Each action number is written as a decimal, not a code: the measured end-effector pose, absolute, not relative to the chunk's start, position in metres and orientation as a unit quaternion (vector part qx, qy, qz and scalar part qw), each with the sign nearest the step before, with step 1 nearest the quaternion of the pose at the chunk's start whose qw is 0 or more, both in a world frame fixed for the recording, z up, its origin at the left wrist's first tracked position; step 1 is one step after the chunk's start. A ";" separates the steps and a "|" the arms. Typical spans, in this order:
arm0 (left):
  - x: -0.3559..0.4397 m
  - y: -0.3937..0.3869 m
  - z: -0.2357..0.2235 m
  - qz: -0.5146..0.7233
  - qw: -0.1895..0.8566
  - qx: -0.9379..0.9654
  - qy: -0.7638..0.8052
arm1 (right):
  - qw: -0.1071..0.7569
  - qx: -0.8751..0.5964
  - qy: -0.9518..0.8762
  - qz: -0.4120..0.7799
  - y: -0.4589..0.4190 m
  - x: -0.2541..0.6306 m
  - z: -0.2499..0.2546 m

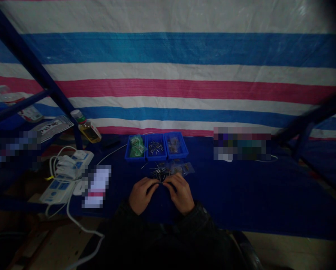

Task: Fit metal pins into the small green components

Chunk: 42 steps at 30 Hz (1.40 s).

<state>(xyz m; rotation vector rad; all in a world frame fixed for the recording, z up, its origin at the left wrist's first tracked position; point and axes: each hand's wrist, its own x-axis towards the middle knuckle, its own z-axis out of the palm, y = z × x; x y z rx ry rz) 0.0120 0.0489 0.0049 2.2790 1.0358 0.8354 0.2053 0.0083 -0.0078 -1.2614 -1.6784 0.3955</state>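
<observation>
My left hand [141,193] and my right hand [180,191] meet at the near side of a small pile, fingertips pinched. Between them runs a thin metal pin [160,183], gripped at both ends; its exact kind is too small to tell. Just beyond my fingers lies a loose heap of thin dark metal pins [160,171]. Beside it, to the right, are clear plastic bags [186,168] with small brownish parts. Behind stand three blue bins: the left bin [127,154] has green bags, the middle bin [156,158] pins, the right bin [181,154] a clear bag of parts.
The blue tabletop [241,198] spreads to the right. At left are a blurred-out phone [97,187], power strips [61,187] with white cables, and a bottle [89,129] of yellow liquid. Blue frame posts [30,63] and a striped sheet [168,48] close off the back.
</observation>
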 end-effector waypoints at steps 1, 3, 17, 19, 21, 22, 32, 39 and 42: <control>0.012 0.049 0.005 0.304 0.251 0.837 0.379 | 0.483 -0.511 -0.692 0.163 0.008 0.205 -0.008; 0.012 0.049 0.007 0.300 0.258 0.837 0.378 | 0.485 -0.501 -0.698 0.161 0.008 0.204 -0.008; 0.012 0.047 0.014 0.317 0.275 0.827 0.374 | 0.484 -0.500 -0.701 0.153 0.006 0.199 -0.009; 0.012 0.046 0.015 0.318 0.281 0.825 0.375 | 0.491 -0.509 -0.690 0.154 0.005 0.197 -0.009; 0.012 0.046 0.016 0.319 0.285 0.821 0.378 | 0.494 -0.514 -0.684 0.153 0.005 0.195 -0.009; 0.012 0.046 0.016 0.319 0.286 0.820 0.380 | 0.494 -0.515 -0.684 0.152 0.005 0.194 -0.008; 0.010 0.048 0.016 0.328 0.298 0.809 0.386 | 0.489 -0.515 -0.685 0.162 0.003 0.193 -0.005; 0.010 0.048 0.019 0.332 0.293 0.808 0.389 | 0.479 -0.530 -0.678 0.173 0.003 0.194 -0.002; 0.010 0.048 0.018 0.339 0.289 0.804 0.394 | 0.476 -0.543 -0.669 0.175 0.002 0.195 -0.003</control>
